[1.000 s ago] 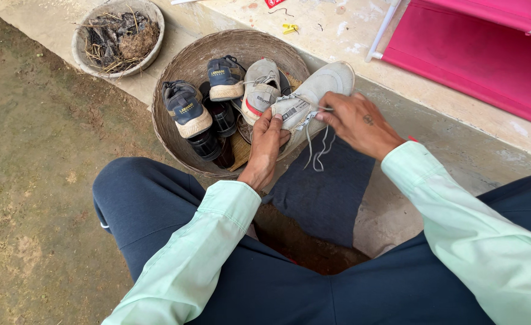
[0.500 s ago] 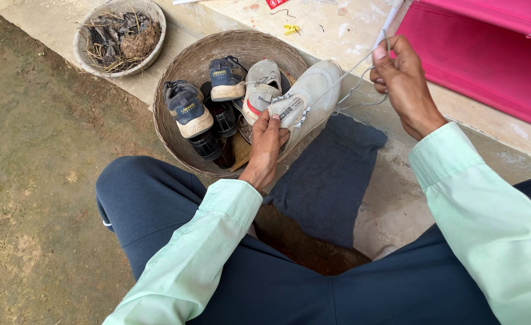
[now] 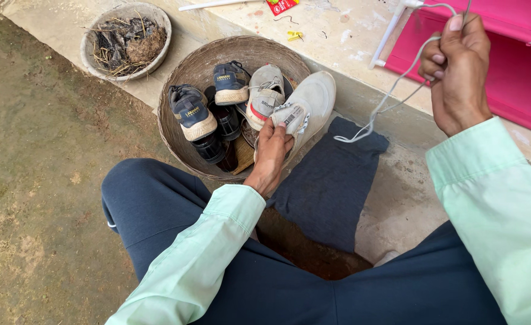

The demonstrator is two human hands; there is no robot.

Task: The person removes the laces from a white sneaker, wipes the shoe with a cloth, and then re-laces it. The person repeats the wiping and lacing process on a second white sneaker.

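My left hand [image 3: 273, 148] grips a pale grey sneaker [image 3: 307, 106] by its tongue, holding it over the rim of a round woven basket [image 3: 175, 138]. My right hand [image 3: 456, 69] is raised high at the right, pinching a white shoelace [image 3: 386, 99] that hangs loose down toward a dark blue cloth [image 3: 330, 180] on the ground. In the basket lie two navy sneakers [image 3: 193, 111], another grey sneaker [image 3: 264, 93] and dark shoes [image 3: 217, 141].
A grey bowl [image 3: 127, 37] of dry twigs and debris sits at the back left on a concrete step [image 3: 338, 36]. A pink panel with a white frame [image 3: 518, 66] stands at the right. Bare dirt ground [image 3: 37, 180] lies to the left; my knees fill the front.
My right hand has moved from the sneaker up and to the right, drawing the white shoelace out of the shoe until it hangs free. My left hand kept hold of the sneaker.
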